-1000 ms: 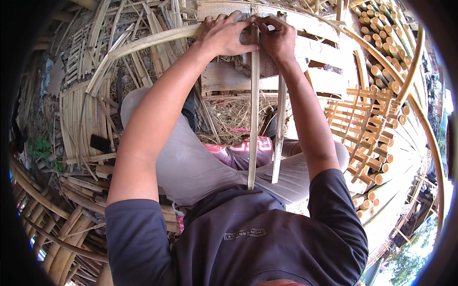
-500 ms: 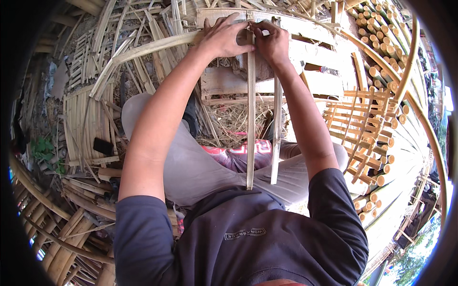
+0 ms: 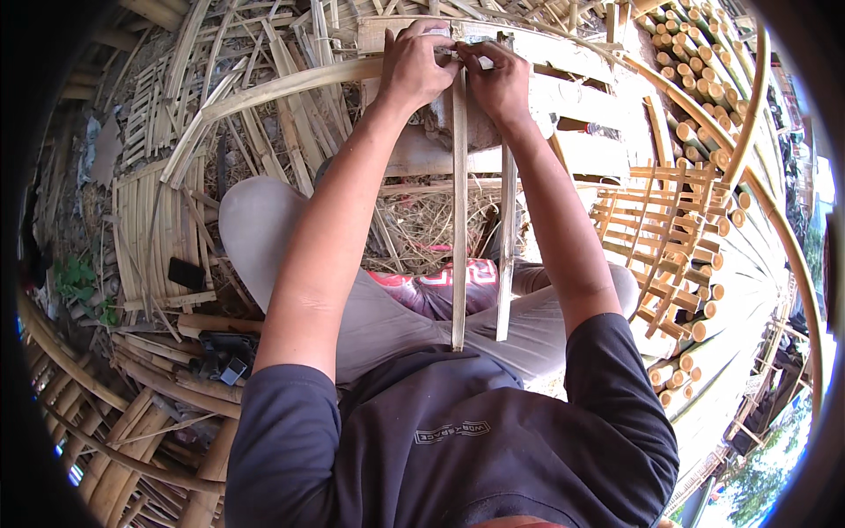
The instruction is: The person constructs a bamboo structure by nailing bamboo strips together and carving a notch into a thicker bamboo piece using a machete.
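Both hands meet at the far end of a long, narrow bamboo strip [image 3: 459, 211] that runs back over my lap. My left hand [image 3: 415, 69] is closed, its fingertips pinched at the strip's end. From the other side, my right hand [image 3: 500, 81] pinches with thumb and forefinger at the same spot; what is between the fingertips is too small to make out. A second bamboo strip [image 3: 506, 246] lies parallel, to the right. A curved bamboo strip [image 3: 290, 85] extends leftward from behind my left hand. Beneath the hands is a brownish block [image 3: 482, 132] on a pale plank platform [image 3: 563, 106].
Cut bamboo poles [image 3: 704, 79] are stacked at the far right, with a slatted bamboo frame [image 3: 660, 220] nearer. At left, a dark phone [image 3: 186, 274] rests on a slatted panel [image 3: 136, 238]. A black device [image 3: 224, 356] lies by my left elbow, among bamboo pieces.
My left hand has drawn its spread fingers and thumb together at the strip's end. The left elbow has moved inward, uncovering the black device. My right hand stays nearly in place.
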Tool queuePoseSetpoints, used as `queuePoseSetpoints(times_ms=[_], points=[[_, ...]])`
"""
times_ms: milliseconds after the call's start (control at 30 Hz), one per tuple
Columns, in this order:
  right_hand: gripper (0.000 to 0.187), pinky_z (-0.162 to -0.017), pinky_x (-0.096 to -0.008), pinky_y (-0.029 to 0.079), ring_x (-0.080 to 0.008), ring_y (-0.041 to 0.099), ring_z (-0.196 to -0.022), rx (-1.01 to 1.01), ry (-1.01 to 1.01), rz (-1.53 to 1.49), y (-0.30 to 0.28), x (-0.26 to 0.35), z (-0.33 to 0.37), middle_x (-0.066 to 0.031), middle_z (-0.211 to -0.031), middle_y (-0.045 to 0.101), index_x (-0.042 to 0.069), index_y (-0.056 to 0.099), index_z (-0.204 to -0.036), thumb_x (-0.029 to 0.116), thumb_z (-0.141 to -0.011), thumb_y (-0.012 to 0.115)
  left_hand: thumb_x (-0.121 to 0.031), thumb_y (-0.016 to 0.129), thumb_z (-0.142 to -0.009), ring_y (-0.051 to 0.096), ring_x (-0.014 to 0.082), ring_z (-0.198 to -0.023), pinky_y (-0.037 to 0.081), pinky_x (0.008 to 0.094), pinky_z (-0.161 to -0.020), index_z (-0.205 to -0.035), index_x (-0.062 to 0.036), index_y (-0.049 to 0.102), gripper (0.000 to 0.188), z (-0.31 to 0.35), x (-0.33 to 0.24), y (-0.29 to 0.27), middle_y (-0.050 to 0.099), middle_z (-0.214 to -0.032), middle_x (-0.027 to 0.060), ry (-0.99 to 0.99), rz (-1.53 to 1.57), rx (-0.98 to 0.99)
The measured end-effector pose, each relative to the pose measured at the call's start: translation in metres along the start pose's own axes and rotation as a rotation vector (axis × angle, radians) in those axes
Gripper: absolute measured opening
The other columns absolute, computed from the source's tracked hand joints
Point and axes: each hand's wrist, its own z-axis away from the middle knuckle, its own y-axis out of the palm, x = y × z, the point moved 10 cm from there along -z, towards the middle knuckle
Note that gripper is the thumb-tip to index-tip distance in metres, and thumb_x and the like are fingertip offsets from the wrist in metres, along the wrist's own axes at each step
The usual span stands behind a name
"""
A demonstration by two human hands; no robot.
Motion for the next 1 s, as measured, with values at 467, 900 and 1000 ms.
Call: queuePoseSetpoints(times_ms=[467, 900, 1000], points=[[0.014, -0.073, -0.0337, 0.057, -0.0283, 0.072, -0.079, 0.007, -0.015, -0.050, -0.001, -0.003, 0.000, -0.0133, -0.093, 0.072, 0.003, 0.076, -0.093, 0.004, -0.080, 0.073, -0.022, 0.075, -0.083, 0.068, 0.0169, -0.097, 0.030, 0.0485, -0.107, -0.089, -0.0176, 0.077, 0.008, 0.010, -0.012, -0.001, 0.074, -0.101, -0.0071, -0.053, -0.183, -0.116], [0.048, -0.112, -0.0450, 0.042, -0.0355, 0.049, -0.135, 0.300, -0.292, 0.188, -0.002, 0.030, -0.003, -0.0077, -0.133, 0.065, 0.011, 0.069, -0.122, 0.024, -0.077, 0.081, -0.031, 0.076, -0.083, 0.069, 0.0209, -0.088, 0.030, 0.0446, -0.102, -0.086, -0.0170, 0.078, 0.015, 0.010, -0.013, -0.006, 0.076, -0.092, -0.0026, -0.036, -0.155, -0.129], [0.055, -0.111, -0.0463, 0.044, -0.0342, 0.048, -0.136, 0.351, -0.289, 0.190, 0.001, 0.019, 0.002, -0.0089, -0.131, 0.065, 0.011, 0.065, -0.127, 0.027, -0.078, 0.082, -0.037, 0.075, -0.084, 0.070, 0.0222, -0.086, 0.031, 0.0446, -0.102, -0.088, -0.0166, 0.078, 0.021, 0.007, -0.010, -0.001, 0.076, -0.091, 0.0006, -0.082, -0.146, -0.078]])
